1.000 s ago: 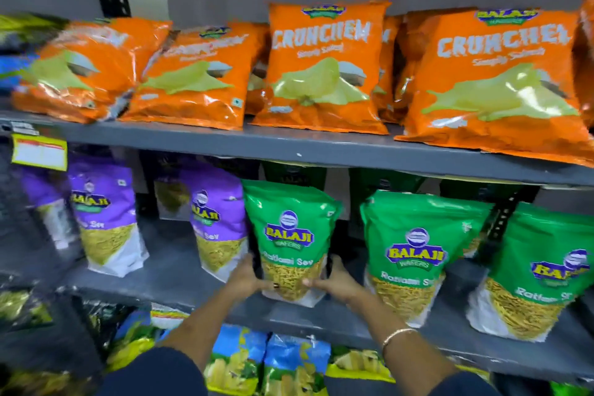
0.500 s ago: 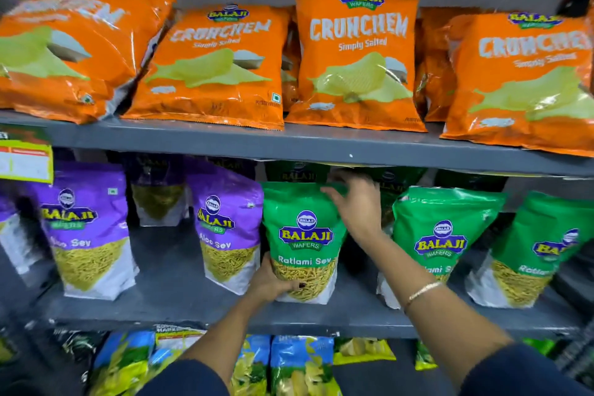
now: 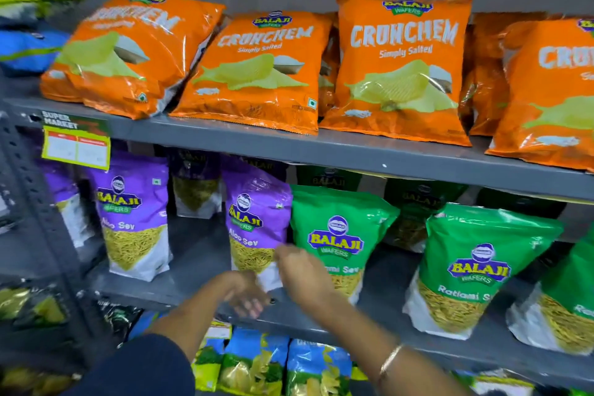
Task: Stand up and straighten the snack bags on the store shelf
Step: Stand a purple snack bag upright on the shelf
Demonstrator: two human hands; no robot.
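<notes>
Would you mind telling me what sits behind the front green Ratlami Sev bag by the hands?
Behind the green Ratlami Sev bag stands another dark green bag; only its top shows, the rest is covered.

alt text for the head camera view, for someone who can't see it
Two bare hands, left hand and right hand, reach for a purple Aloo Sev bag beside a green Ratlami Sev bag on the middle shelf. Orange Crunchem bags lean above.

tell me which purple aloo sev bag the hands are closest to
The front purple Aloo Sev bag right beside the green Ratlami Sev bag. Both hands are at its lower corner; the other front purple bag stands apart to the left.
</notes>
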